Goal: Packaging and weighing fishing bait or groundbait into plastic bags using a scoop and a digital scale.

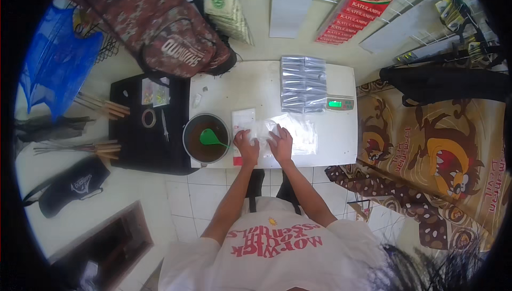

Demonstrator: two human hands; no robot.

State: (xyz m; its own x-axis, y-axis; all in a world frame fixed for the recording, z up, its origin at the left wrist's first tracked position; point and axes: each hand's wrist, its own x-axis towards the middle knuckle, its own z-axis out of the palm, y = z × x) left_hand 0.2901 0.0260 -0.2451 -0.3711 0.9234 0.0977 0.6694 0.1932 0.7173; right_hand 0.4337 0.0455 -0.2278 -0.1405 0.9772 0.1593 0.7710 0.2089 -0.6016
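Observation:
My left hand (pixel 246 144) lies over a white and red plastic pack (pixel 244 117) near the table's front edge. Its fingers are bent, and whether they grip anything is unclear. To its right, my right hand (pixel 281 144) has its thumb and fingers on a thin clear plastic bag (pixel 265 133), which shows between the two hands. More clear plastic bags (pixel 306 141) lie flat and glossy beneath and beyond my right hand. Left of my left hand stands a round metal pot (pixel 187 153) with brown contents, and a green plastic scoop (pixel 209 136) rests in it.
Behind the bags, filled silvery packets (pixel 304 83) lie in two columns, partly over a digital scale (pixel 340 104) with a lit display. A black surface (pixel 132 127) at left bears a tape roll (pixel 149 118), a white plastic fork (pixel 165 125) and small packets (pixel 156 92). A camouflage bag (pixel 176 39) overhangs the back left.

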